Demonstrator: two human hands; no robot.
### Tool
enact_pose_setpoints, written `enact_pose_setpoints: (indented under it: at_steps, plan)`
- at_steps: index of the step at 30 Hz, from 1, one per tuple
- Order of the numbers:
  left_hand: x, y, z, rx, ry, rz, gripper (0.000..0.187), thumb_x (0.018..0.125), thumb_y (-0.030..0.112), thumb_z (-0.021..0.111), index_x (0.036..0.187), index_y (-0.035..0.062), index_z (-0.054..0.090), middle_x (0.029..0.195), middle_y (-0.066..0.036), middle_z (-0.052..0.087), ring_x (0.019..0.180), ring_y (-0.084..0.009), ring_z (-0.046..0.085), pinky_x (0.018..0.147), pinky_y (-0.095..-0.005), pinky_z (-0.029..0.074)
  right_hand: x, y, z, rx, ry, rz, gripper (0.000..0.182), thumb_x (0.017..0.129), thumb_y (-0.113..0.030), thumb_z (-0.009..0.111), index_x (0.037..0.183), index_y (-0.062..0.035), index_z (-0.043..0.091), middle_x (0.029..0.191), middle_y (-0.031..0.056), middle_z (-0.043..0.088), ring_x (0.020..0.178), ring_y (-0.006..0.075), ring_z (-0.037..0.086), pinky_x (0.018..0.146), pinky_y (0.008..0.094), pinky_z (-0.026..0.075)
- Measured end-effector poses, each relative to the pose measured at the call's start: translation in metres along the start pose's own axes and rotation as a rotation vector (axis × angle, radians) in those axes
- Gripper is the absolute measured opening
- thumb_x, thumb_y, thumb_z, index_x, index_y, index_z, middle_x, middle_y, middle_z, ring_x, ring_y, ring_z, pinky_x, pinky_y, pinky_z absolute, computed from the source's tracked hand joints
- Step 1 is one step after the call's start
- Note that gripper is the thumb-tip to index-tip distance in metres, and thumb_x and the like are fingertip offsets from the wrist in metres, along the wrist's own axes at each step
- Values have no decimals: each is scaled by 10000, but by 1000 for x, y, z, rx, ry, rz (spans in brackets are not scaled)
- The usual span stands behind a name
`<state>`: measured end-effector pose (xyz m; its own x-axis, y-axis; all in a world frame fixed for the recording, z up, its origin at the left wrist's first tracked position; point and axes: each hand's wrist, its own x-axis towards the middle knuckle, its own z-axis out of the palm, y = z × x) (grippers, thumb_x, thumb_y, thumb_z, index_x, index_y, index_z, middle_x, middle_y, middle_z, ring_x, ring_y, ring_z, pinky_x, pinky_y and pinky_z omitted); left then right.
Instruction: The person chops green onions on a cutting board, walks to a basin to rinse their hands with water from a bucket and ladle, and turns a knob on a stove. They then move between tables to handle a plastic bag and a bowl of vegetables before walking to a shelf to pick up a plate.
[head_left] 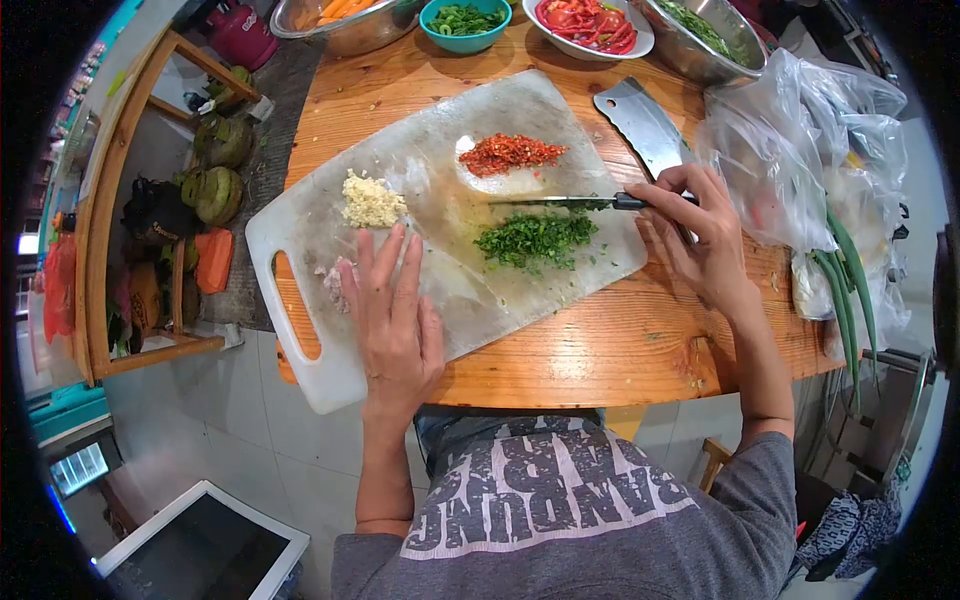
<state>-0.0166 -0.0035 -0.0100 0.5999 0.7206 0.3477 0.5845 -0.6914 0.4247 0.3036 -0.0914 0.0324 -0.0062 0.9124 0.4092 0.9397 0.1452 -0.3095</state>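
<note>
Here, right hand [700,235] gripping knife [565,201], blade lying sideways, tip pointing left

You're standing at a round wooden table [600,350], warm orange grain, varnished w/ a bit of glare. Floor below is pale grey tile [250,420], grout lines visible. On your left there's a wooden shelf rack [110,200], open frame, stuffed w/ green coconuts [215,190] & assorted orange and dark items. A dark mat [265,160] lies betw. rack & table. Bottom left: a white-framed dark panel [205,545] on the floor, maybe a screen, can't tell. Far left edge shows teal surfaces [65,410] & a bright window-like patch [78,468]. Light is even, indoor.
</note>
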Motion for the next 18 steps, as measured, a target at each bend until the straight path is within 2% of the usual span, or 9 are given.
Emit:
enact_pose_setpoints:
  at_steps: [5, 10, 18]
  plan:
    - [21, 13, 4, -133, -128, 77, 639, 898, 71, 502, 1518, 10, 358, 1610, -156, 292, 1494, -331, 270, 1210, -547, 167, -8, -46, -6, -18, 35, 37, 384, 755, -59, 764, 1132, -123, 736, 875, 66, 596, 754, 227, 588, 611, 341, 478]
    - [35, 10, -4, -136, -106, 105, 675, 874, 53, 468, 1532, 3, 329, 1611, -150, 291, 1495, -307, 272, 1212, -542, 169, -26, -83, 11, 119, -5, 97, 366, 763, -71, 769, 1127, -77, 728, 813, 68, 547, 710, 225, 567, 579, 343, 459]
    - [31, 0, -2, -48, -148, 95, 722, 829, -18, 458, 1538, 18, 324, 1596, -143, 322, 1483, -302, 299, 1214, -540, 181, -44, -88, 38, 176, 37, 184, 360, 764, -65, 784, 1119, -62, 727, 788, 73, 529, 687, 220, 562, 568, 342, 457]
